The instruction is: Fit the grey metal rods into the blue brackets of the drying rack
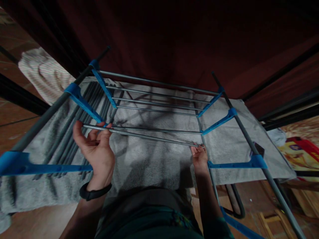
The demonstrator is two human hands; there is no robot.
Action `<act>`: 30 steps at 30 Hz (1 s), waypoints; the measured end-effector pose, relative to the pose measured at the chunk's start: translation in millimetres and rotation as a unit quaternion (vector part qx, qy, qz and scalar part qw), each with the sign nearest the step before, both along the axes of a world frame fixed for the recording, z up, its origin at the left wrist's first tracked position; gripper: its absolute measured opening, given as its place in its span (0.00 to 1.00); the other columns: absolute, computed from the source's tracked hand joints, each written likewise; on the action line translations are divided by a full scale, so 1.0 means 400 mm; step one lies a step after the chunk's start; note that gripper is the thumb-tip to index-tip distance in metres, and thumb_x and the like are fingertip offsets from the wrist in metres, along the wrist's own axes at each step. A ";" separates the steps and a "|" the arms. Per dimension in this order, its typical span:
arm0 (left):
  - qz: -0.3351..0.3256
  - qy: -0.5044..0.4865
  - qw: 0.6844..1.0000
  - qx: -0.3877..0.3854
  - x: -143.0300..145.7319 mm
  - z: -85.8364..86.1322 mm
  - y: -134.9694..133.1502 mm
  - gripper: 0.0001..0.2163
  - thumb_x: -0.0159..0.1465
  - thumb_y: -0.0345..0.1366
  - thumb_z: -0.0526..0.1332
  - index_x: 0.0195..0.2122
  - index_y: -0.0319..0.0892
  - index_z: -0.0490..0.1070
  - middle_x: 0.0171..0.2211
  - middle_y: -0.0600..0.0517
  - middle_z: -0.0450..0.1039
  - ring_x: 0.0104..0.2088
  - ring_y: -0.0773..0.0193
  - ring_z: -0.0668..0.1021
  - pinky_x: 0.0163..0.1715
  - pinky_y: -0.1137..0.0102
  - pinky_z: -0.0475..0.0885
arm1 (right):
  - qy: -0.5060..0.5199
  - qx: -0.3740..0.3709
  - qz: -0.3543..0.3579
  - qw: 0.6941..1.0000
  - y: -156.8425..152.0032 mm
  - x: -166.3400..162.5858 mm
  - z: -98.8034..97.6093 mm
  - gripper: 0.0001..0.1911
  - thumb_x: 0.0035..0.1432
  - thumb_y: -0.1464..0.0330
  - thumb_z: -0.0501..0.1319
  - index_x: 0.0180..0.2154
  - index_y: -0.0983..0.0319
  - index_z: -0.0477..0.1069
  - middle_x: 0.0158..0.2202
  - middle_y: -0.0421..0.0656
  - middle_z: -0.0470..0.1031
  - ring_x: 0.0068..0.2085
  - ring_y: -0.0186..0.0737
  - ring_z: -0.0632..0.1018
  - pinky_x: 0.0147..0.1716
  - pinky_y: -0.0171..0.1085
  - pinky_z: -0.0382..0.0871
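Observation:
A thin grey metal rod [152,136] runs slanting between my two hands across a rack of grey tubes and blue plastic brackets. My left hand [99,151], with a black band on its wrist, is closed on the rod's left end beside a blue bracket [87,108]. At the right end, the fingers of my right hand [200,158] are closed on the rod, close to the rack's inner right upright. Just behind it, another rod [159,130] spans two facing brackets. Farther back, several crossbars [159,96] join the left brackets to the right ones [219,121].
Several loose grey tubes [67,142] lie side by side on a grey cloth [149,166] under the rack's left side. A striped cloth [47,74] is at the far left. A yellow and red box [299,152] stands at the right. Dark red fabric [174,39] hangs behind.

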State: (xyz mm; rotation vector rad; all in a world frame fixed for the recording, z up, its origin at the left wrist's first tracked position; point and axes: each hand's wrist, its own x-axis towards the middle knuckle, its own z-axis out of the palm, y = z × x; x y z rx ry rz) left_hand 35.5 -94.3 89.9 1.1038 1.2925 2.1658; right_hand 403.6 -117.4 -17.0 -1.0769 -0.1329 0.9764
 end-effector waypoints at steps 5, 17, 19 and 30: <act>-0.005 0.015 1.000 -0.014 0.032 0.052 -0.014 0.38 0.61 0.35 0.67 0.68 0.59 0.46 0.44 0.54 0.79 0.45 0.61 0.81 0.55 0.54 0.73 | -0.002 -0.005 0.014 1.000 -0.009 0.006 -0.011 0.09 0.49 0.74 0.63 0.33 0.57 0.67 0.30 0.32 0.78 0.33 0.30 0.81 0.42 0.35 0.78; -0.065 -0.026 0.996 -0.062 0.088 0.094 -0.011 0.22 0.60 0.37 0.67 0.56 0.49 0.69 0.40 0.52 0.79 0.41 0.61 0.81 0.46 0.61 0.76 | -0.026 -0.042 0.110 0.993 -0.022 -0.069 -0.010 0.09 0.50 0.69 0.65 0.36 0.59 0.71 0.30 0.38 0.79 0.35 0.36 0.81 0.43 0.38 0.78; -0.073 -0.036 0.994 -0.067 0.094 0.091 -0.012 0.21 0.61 0.36 0.67 0.55 0.48 0.70 0.40 0.52 0.79 0.40 0.62 0.81 0.45 0.64 0.76 | -0.041 -0.044 0.143 0.988 -0.025 -0.089 -0.006 0.11 0.49 0.69 0.67 0.38 0.59 0.72 0.32 0.39 0.80 0.35 0.36 0.81 0.42 0.37 0.77; -0.121 -0.006 0.987 -0.108 0.134 0.060 -0.023 0.18 0.63 0.37 0.65 0.54 0.45 0.71 0.40 0.49 0.79 0.41 0.62 0.81 0.45 0.64 0.76 | -0.179 -0.081 0.302 0.933 -0.023 -0.188 -0.010 0.15 0.42 0.58 0.74 0.31 0.58 0.76 0.26 0.37 0.78 0.27 0.34 0.77 0.27 0.33 0.74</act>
